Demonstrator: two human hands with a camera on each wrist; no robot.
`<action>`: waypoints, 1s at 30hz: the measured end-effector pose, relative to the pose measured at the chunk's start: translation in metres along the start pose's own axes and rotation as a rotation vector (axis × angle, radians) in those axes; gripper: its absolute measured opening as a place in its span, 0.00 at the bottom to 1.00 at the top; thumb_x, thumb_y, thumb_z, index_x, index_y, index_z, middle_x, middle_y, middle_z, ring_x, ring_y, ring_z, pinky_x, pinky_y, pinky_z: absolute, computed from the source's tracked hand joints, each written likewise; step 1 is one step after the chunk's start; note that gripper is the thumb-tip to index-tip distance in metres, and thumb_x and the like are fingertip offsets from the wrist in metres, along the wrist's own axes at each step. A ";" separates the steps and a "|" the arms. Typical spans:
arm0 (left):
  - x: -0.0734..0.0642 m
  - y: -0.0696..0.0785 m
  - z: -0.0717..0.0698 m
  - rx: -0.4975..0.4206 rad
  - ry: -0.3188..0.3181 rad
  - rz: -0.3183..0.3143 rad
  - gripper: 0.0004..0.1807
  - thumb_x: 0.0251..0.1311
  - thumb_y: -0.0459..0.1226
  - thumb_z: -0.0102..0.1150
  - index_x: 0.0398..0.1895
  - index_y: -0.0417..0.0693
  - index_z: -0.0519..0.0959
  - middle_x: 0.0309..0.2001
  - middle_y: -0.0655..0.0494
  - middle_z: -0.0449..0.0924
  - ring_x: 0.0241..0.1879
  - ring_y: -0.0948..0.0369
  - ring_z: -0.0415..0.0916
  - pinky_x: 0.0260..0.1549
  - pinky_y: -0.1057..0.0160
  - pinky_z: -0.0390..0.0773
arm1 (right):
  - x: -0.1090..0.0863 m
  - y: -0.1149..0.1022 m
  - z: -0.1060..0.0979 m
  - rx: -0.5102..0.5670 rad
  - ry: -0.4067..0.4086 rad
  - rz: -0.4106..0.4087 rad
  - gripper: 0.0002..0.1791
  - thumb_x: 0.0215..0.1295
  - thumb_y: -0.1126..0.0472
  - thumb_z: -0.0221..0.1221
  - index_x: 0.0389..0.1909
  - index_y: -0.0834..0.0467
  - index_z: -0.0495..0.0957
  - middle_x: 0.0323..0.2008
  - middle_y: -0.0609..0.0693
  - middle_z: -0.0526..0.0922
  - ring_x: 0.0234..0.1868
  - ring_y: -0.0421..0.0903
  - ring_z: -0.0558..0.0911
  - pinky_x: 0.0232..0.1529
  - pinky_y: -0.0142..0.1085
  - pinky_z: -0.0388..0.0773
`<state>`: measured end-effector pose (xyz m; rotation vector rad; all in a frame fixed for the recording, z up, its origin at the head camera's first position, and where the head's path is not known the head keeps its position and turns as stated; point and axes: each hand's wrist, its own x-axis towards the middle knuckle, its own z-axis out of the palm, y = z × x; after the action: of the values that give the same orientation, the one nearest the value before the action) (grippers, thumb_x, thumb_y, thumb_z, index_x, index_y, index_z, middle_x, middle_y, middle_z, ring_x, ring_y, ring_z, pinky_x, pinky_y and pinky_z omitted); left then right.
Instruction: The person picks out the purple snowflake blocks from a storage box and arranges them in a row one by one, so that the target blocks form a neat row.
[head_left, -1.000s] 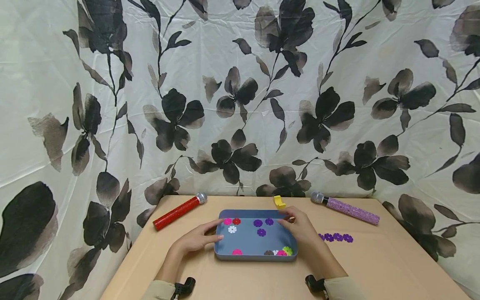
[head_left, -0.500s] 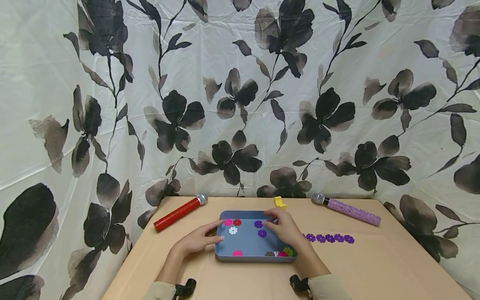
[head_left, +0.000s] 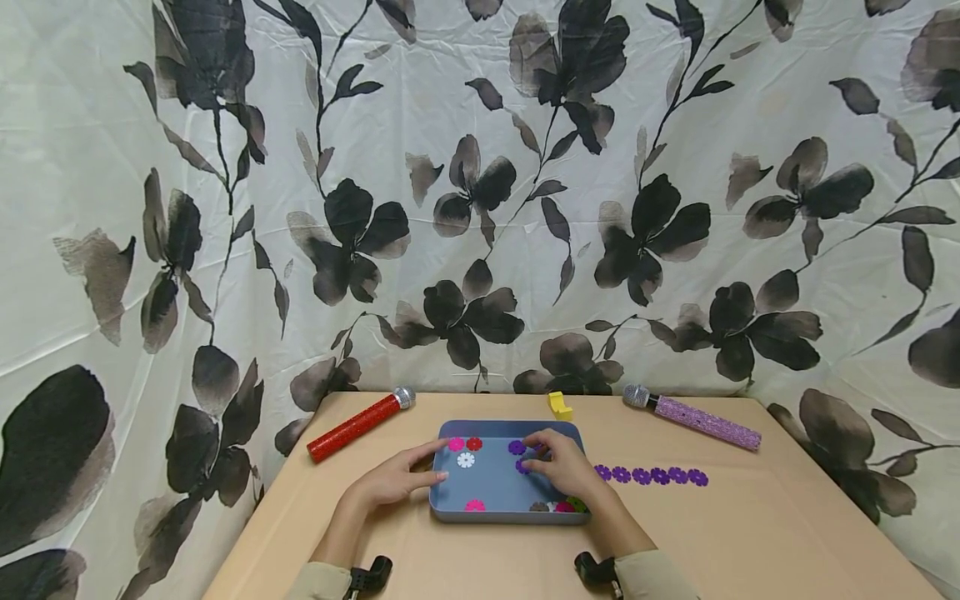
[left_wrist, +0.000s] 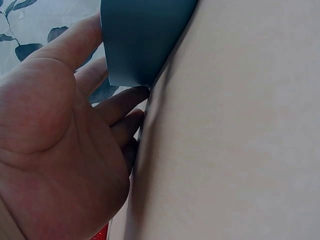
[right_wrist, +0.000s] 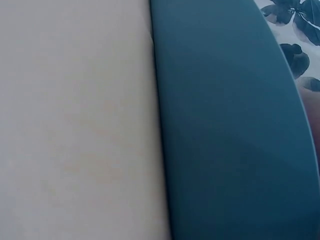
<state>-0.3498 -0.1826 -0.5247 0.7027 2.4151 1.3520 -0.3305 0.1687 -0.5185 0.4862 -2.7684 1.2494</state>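
A shallow blue-grey tray (head_left: 487,492) holds several flower-shaped pieces. My left hand (head_left: 386,479) rests at its left side, thumb and fingertips touching the rim. In the left wrist view, the left hand's (left_wrist: 55,115) fingers lie loosely against the tray wall (left_wrist: 142,40). My right hand (head_left: 566,462) reaches inside from the right, thumb and forefinger tips apart beside a purple flower piece (head_left: 516,447). The thumb partly covers a lower purple flower piece (head_left: 521,467). Whatever lies beneath the palm is hidden. Only the tray's outer wall (right_wrist: 230,120) fills the right wrist view's middle.
Pink (head_left: 456,444), red (head_left: 474,444) and white (head_left: 466,459) flower pieces lie in the tray. A row of purple flower pieces (head_left: 660,476) stretches right of it. A red microphone (head_left: 356,429), a lilac microphone (head_left: 701,421) and a small yellow object (head_left: 558,406) lie further back.
My right hand has moved left from the tray's right rim, further over the purple flower pieces. More of the purple row has come into sight behind the arm. The left hand stays put.
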 end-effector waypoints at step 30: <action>-0.001 0.002 0.000 -0.010 -0.006 -0.004 0.41 0.68 0.53 0.66 0.81 0.57 0.63 0.82 0.46 0.56 0.83 0.42 0.47 0.80 0.34 0.47 | -0.001 -0.001 0.005 -0.156 -0.085 -0.064 0.09 0.67 0.68 0.66 0.45 0.54 0.87 0.43 0.47 0.82 0.40 0.44 0.75 0.39 0.34 0.74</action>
<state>-0.3483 -0.1823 -0.5227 0.6982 2.4021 1.3573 -0.3289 0.1646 -0.5213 0.6232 -2.8651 1.0127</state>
